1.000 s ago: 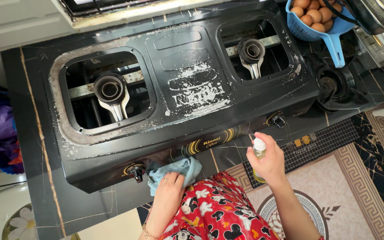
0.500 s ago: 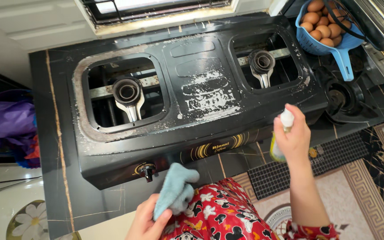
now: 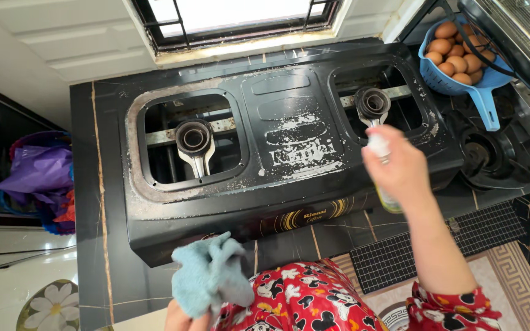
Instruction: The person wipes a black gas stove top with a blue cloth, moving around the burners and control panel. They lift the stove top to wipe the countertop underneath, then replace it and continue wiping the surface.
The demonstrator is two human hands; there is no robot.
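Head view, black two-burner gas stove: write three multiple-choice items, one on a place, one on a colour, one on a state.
1. Where is the blue plastic colander of brown eggs?
A. right of the black two-burner gas stove
B. left of it
C. on a burner

2. What colour is the crumpled cloth in the left hand?
A. red
B. light blue
C. white

3. What is the right hand doing?
A. hanging empty
B. turning a knob
C. holding a small spray bottle over the stove

Answers: 1 A, it sits on the counter past the stove's right end. 2 B, the cloth is pale blue. 3 C, fingers wrap the bottle, white nozzle up.
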